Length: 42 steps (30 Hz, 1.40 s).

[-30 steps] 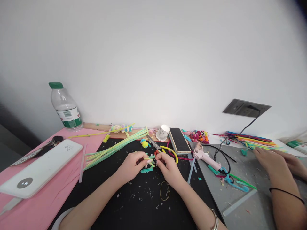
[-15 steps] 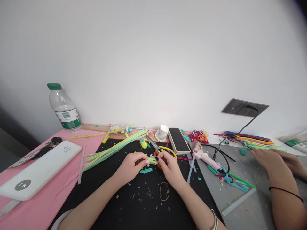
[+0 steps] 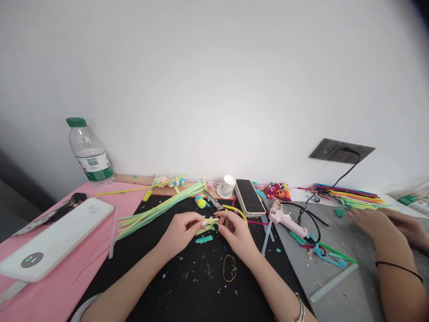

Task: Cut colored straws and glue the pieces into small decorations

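Over the black mat [image 3: 187, 286], my left hand [image 3: 182, 229] pinches one end of a short yellow-green pipe cleaner piece [image 3: 211, 221] between thumb and fingertips. The other end is pinched by my right hand [image 3: 236, 230], its dark thumbnail showing. More pale yellow-green pieces are just below it; whether they are held too I cannot tell. A short teal folded pipe cleaner [image 3: 204, 239] lies beneath the hands. Scissors [image 3: 214, 201] lie behind them, handles largely hidden by my right hand. A small yellow and blue fuzzy ball [image 3: 201, 202] sits beside the blades.
A long green-yellow pipe cleaner bundle [image 3: 161, 210] lies left. Behind are a paper cup [image 3: 226, 186] and a phone [image 3: 250, 197]. A pink glue gun [image 3: 288, 221] with cable is right, near another person's hands [image 3: 375, 221]. A power bank [image 3: 56, 241] and bottle [image 3: 90, 154] stand left.
The pipe cleaner piece now stretches straighter between my fingertips. My right fingers have shifted slightly and cover more of the scissors' handles. The other person's hands have barely moved.
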Motion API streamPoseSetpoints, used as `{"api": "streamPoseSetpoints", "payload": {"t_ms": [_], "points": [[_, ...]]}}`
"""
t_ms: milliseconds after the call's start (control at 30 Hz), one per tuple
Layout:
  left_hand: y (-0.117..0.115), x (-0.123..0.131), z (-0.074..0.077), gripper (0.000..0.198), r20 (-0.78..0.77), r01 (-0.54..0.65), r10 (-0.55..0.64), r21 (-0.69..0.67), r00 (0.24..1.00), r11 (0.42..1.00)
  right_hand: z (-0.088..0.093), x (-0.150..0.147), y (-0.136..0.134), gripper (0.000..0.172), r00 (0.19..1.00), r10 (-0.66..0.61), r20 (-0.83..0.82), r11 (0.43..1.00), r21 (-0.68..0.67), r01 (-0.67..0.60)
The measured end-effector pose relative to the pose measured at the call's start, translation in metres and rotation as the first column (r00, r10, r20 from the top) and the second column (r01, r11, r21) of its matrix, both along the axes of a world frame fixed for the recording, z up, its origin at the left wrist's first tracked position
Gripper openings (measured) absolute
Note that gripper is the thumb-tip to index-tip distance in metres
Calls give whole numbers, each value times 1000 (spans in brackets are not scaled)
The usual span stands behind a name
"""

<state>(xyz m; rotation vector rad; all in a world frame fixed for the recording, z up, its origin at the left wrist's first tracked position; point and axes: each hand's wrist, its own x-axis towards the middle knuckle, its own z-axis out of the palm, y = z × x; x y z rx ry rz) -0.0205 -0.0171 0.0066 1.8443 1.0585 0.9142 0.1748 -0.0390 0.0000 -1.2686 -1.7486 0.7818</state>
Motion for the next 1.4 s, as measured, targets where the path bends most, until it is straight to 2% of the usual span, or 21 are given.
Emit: {"api": "streamPoseSetpoints", "payload": {"t_ms": [100,400,600,933,1033,1133,1200,1267,1333,1400], "points": [[-1,3,2,24,-61,76,-75,23,995,997,1,0,-1,9,1000,-6,12,1000,-8,7],[1,1,-2,25,-96,14,-10,41,995,999,-3,-1,-1,13,995,-39,86,999,17,38],[0,3,0,23,-139,66,-57,62,989,996,-1,0,0,17,996,-61,59,998,26,59],[-3,3,-1,20,-154,166,-159,35,975,985,4,2,-2,18,985,-74,156,991,126,55],[-2,4,-1,22,-157,149,-140,50,978,988,6,4,-1,17,981,-72,178,991,125,50],[1,2,-1,24,-141,64,-53,77,989,995,12,13,1,18,964,-145,224,981,158,112],[3,0,-3,25,-108,-8,15,71,994,997,19,25,2,21,932,-240,271,960,212,186],[5,-3,-5,25,-76,-75,79,58,994,996,26,42,4,22,874,-385,297,908,292,301],[6,-5,-8,25,-55,-131,134,53,990,990,32,65,6,19,781,-570,256,801,384,459],[8,-7,-11,25,-29,-167,168,39,985,985,34,90,7,22,631,-749,204,651,408,640]]}}
